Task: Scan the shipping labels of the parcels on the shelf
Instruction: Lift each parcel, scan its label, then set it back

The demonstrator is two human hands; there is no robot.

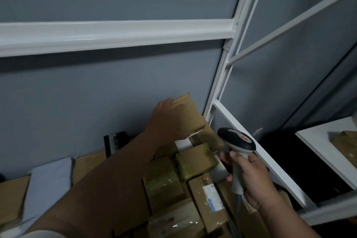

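My left hand (164, 119) grips a brown cardboard parcel (190, 116) by its top and holds it tilted above the pile, near the shelf's right post. A white label edge (195, 133) shows at its lower side. My right hand (251, 177) grips the grey handle of a barcode scanner (236, 139); its black head with a red button points left toward the lifted parcel. Several taped brown parcels (195, 160) lie packed on the shelf below, one with a white and blue shipping label (212, 197).
A white metal shelf beam (116, 34) crosses above, and a white upright post (222, 75) stands to the right. A grey mailer bag (48, 183) lies at the left. A second white shelf (318, 145) at the right holds another brown parcel (345, 141). Grey wall behind.
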